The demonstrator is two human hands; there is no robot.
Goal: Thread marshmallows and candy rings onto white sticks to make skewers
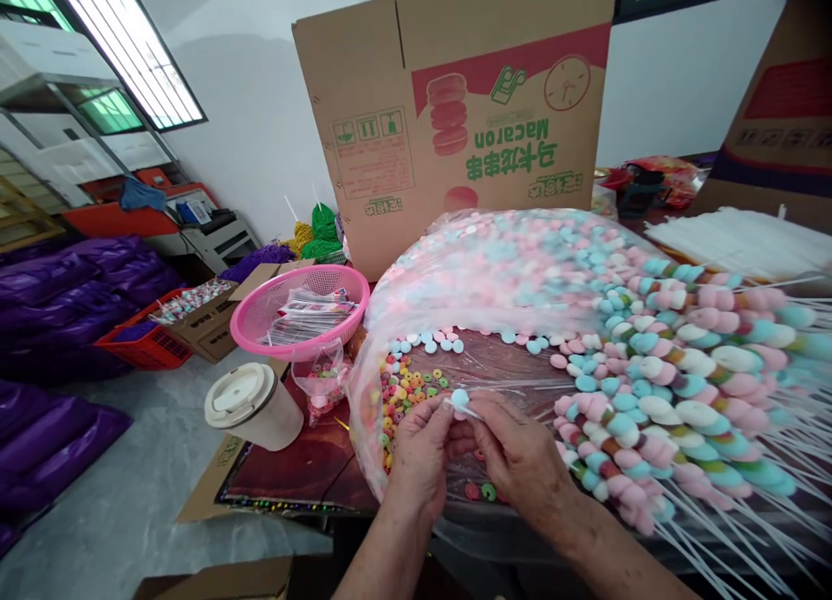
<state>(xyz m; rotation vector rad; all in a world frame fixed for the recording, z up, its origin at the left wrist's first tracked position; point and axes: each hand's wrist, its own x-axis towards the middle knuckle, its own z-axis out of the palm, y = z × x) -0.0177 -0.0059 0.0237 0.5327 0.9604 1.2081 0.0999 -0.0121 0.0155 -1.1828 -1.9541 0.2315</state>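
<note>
My left hand (pixel 421 440) is closed in a pinch beside a small pale blue marshmallow disc (pixel 460 398). Facing it, my right hand (pixel 523 453) pinches a thin white stick (pixel 469 412), which meets the disc between the fingertips; the exact contact is partly hidden. Around my left hand lie colourful gummy rings (pixel 404 392). Beyond both hands spreads a large heap of pink, blue and white marshmallow discs (pixel 481 262) under clear plastic. Right of my right hand, finished-looking marshmallow skewers (pixel 676 392) are piled with their white sticks pointing rightward.
A pink basket (pixel 237 318) holding printed packets stands left, near a lidded cup (pixel 266 418) at the table edge. An upside-down-printed cardboard box (pixel 370 140) rises behind the heap. White sticks (pixel 741 240) lie back right; purple bags (pixel 58 444) rest on the floor.
</note>
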